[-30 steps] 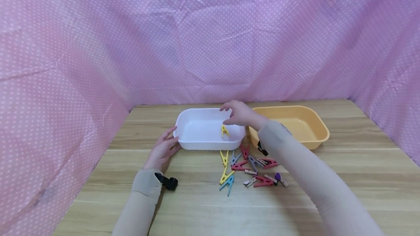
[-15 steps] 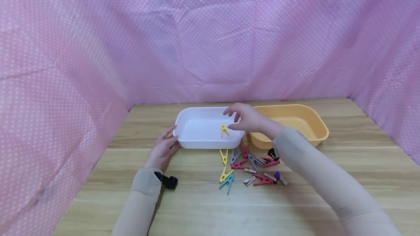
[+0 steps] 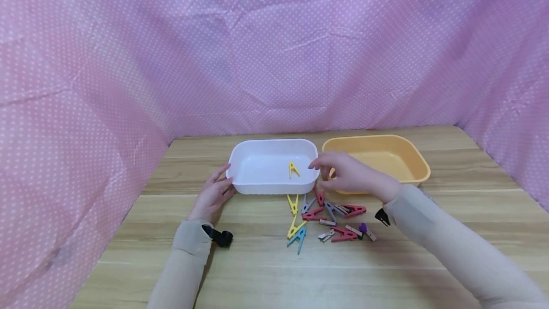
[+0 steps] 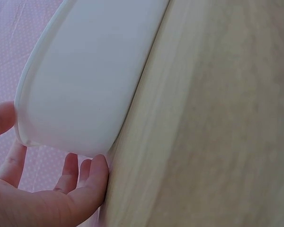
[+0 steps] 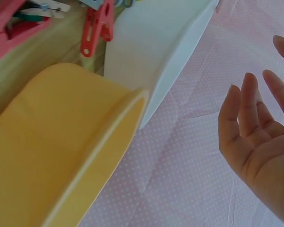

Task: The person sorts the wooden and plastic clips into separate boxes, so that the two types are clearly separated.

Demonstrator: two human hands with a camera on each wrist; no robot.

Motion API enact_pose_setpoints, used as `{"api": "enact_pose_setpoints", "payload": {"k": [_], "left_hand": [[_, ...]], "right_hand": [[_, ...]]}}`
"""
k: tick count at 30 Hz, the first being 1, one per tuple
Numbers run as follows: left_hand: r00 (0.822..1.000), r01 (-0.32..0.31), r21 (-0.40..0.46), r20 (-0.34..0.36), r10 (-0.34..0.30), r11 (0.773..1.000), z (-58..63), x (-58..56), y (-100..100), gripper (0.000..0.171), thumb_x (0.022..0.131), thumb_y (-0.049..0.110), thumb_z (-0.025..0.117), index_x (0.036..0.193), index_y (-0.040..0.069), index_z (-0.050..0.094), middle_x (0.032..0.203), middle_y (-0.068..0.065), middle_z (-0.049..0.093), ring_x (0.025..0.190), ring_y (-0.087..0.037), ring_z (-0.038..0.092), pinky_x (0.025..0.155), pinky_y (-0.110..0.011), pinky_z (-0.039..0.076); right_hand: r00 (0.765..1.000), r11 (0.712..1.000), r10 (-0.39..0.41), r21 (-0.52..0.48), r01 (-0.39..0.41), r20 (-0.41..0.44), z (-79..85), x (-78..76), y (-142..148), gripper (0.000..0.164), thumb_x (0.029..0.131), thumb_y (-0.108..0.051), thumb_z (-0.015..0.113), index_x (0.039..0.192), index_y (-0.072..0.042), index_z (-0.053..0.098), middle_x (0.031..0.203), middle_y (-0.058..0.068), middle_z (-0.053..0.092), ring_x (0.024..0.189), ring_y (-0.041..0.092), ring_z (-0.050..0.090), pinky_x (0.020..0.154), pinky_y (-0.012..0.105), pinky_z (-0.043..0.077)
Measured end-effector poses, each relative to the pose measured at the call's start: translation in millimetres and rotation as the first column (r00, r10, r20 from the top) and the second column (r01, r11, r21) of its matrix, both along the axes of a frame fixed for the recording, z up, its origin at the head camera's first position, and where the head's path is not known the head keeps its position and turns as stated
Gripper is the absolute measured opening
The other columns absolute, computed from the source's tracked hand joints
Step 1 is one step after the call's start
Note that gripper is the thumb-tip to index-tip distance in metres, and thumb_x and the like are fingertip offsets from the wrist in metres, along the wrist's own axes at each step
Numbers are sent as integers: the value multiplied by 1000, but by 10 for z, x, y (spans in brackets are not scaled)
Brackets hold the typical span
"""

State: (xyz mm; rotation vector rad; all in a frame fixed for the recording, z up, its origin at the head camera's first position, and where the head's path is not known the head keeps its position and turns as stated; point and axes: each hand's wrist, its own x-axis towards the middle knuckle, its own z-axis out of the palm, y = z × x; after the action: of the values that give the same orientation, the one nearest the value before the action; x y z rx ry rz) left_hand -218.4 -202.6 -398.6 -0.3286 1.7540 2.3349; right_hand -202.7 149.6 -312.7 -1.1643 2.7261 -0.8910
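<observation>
My left hand (image 3: 211,198) rests its spread, relaxed fingers against the left end of the white plastic rectangular tray (image 3: 263,173), some at the rim and others lower on the wall, without closing round it. My right hand (image 3: 349,173) hangs in the air by the tray's right end, fingers apart and loosely bent, with nothing in them. Inside the tray, right of its middle, lies a bright yellow plastic A-shaped clothespin (image 3: 292,167), its two legs splayed towards me. On my side of the tray, a loose scatter spreads below its right end: two more yellow clothespins (image 3: 293,210), a light blue clothespin (image 3: 299,236), several slotted red clothespins (image 3: 315,214), grey-purple clothespins (image 3: 307,208) and small pale clips (image 3: 328,222), one bearing a purple ornament (image 3: 363,227). Just right of the tray stands a deep orange-yellow rectangular tub (image 3: 386,161) with rounded corners.
</observation>
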Motion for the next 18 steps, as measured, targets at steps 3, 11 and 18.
{"api": "enact_pose_setpoints", "payload": {"k": [3,11,18], "left_hand": [[1000,-4,6,7,4,1000,8,7,5,55,96,1,48,147,14,31,112,-1,48,101,-9,54,106,-36,35],[1000,-4,11,9,4,1000,-12,26,12,56,96,0,47,147,14,31,114,-3,47,107,-14,52,110,-39,32],[1000,-19,19,7,18,1000,-10,39,9,55,96,1,47,147,15,32,113,-2,48,107,-13,53,109,-39,33]], "right_hand": [[1000,1000,-10,10,10,9,-34,67,73,37,80,-6,72,116,-3,63,103,7,63,82,21,60,75,36,56],[1000,1000,7,18,-7,-12,-115,209,229,34,81,-9,71,114,-5,63,102,1,61,85,18,59,74,36,56],[999,999,1,45,1,-53,-172,282,398,34,81,-10,72,114,-7,63,105,4,62,87,18,60,73,33,56]]}}
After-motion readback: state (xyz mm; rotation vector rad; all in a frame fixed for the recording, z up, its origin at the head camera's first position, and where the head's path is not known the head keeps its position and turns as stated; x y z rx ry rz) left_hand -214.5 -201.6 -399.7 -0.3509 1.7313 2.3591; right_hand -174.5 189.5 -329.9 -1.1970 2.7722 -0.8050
